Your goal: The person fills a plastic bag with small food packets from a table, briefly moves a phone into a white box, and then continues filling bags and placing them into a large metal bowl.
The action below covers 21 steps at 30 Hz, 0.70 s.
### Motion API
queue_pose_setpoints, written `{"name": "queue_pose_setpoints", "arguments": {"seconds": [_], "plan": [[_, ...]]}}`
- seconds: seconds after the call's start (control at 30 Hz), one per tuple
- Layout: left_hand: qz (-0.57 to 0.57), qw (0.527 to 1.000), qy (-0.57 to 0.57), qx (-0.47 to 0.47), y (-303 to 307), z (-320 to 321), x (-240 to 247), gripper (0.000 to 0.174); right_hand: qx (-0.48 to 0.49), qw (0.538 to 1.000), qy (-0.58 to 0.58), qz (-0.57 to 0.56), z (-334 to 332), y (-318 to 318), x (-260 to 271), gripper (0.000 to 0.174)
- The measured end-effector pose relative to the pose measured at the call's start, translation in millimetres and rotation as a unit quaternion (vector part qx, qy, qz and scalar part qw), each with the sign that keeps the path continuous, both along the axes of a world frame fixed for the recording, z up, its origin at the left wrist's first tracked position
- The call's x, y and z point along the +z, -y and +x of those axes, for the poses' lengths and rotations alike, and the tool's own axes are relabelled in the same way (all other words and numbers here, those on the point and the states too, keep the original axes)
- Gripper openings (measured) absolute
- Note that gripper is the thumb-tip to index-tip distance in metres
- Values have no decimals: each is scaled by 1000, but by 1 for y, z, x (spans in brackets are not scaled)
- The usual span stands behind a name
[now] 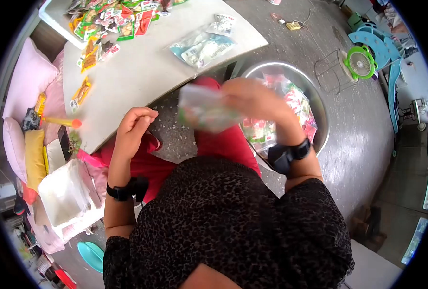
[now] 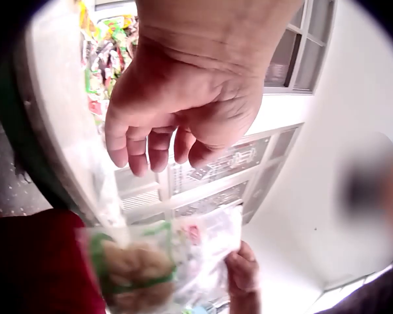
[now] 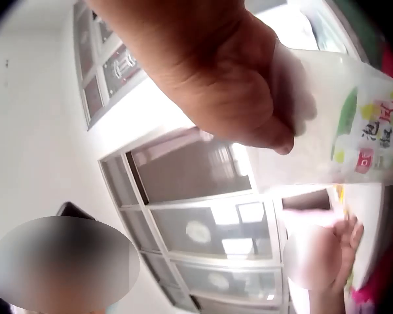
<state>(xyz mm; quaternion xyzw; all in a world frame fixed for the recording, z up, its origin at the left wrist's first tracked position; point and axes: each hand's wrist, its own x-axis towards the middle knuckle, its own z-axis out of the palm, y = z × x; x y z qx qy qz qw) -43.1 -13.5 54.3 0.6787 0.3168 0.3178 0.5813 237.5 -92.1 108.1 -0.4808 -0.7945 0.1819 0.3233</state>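
My right hand (image 1: 255, 98) pinches a clear plastic bag (image 1: 205, 111) by its edge, above my lap; both look blurred in the head view. Green-edged snack packs show through the plastic in the left wrist view, and the right wrist view shows printed characters on the bag (image 3: 373, 131). The left hand (image 1: 134, 130) hovers near the table's edge, left of the bag. Its fingers hang loosely curled with nothing in them. Below the right forearm, a round metal basin (image 1: 321, 103) holds many bagged packs (image 1: 295, 103).
On the white table (image 1: 141, 67) lie a heap of small colourful packets (image 1: 108, 21), several loose ones, and a clear bag of pale packs (image 1: 202, 48). A white tub (image 1: 62, 192) sits at the left near cushions. A green fan (image 1: 360, 62) stands at the far right.
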Motion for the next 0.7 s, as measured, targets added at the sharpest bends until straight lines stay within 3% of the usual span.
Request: {"name": "queue_pose_setpoints", "arguments": {"seconds": [0.13, 0.3, 0.37, 0.5, 0.63, 0.7], "plan": [[-82, 987, -139, -13, -15, -16, -73, 10, -132, 978, -108, -121, 77, 34, -17, 10], [-206, 944, -255, -40, -12, -52, -167, 9, -280, 921, -145, -231, 152, 74, -70, 7], [-176, 940, -293, -27, -9, -66, -195, 9, -338, 888, -147, -275, 181, 89, -106, 9], [-236, 943, -234, 2, -8, -59, -185, 8, -454, 819, -134, -324, 217, 132, -165, 11], [-210, 942, -260, 16, -7, -64, -193, 9, -508, 763, -117, -382, 249, 192, -224, 10], [-214, 940, -264, 34, -6, -62, -189, 9, -557, 737, -134, -357, 253, 220, -244, 9]]}}
